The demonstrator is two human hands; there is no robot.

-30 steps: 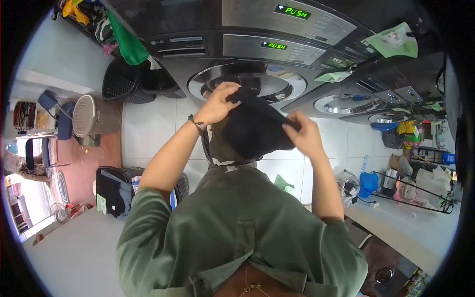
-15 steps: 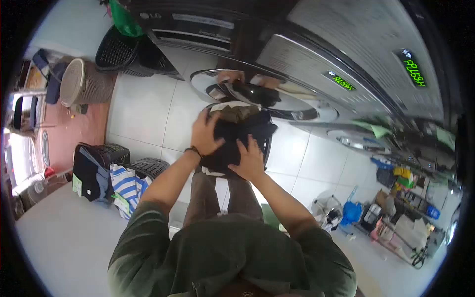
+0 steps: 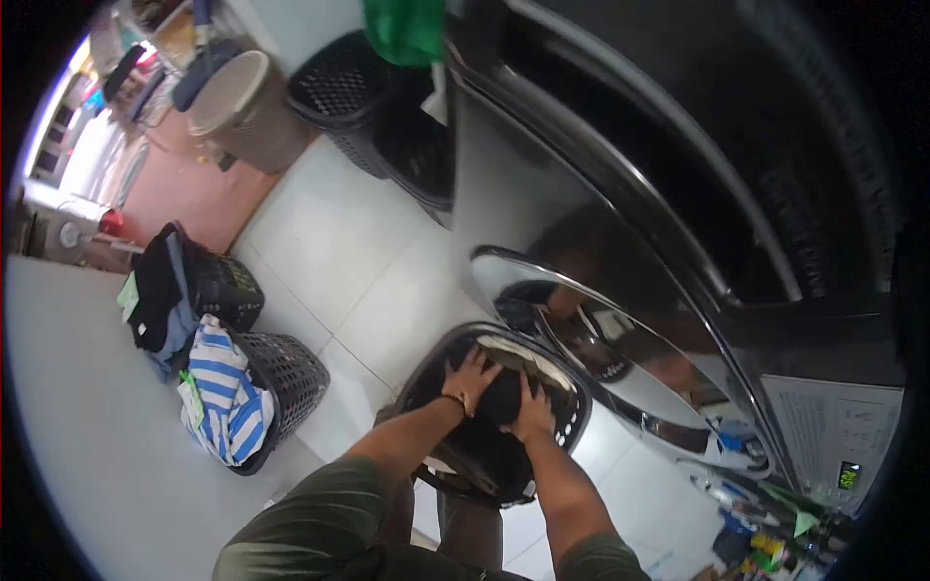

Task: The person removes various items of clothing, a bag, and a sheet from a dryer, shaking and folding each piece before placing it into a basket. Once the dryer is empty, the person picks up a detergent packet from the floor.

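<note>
A dark laundry basket [image 3: 417,381] stands in front of a front-loading machine [image 3: 567,184], with dark and cream clothes [image 3: 502,399] inside. On the left part of the clothes rests my left hand [image 3: 471,382], fingers spread, a dark band at its wrist. My right hand [image 3: 532,412] lies on the clothes a little to the right, its fingers apart. Neither hand is closed around cloth. The machine's round door [image 3: 601,349] is just beyond the basket.
Two baskets at the left hold dark clothes [image 3: 160,295] and a blue-and-white striped cloth [image 3: 228,392]. Dark empty-looking baskets [image 3: 339,87] and a beige basket [image 3: 254,116] stand farther back. A green bag [image 3: 402,31] hangs at the top.
The view has turned and come closer to the machine. The basket's rim now shows more fully around the clothes. Both hands remain spread on the dark clothes, now nearer to each other.
</note>
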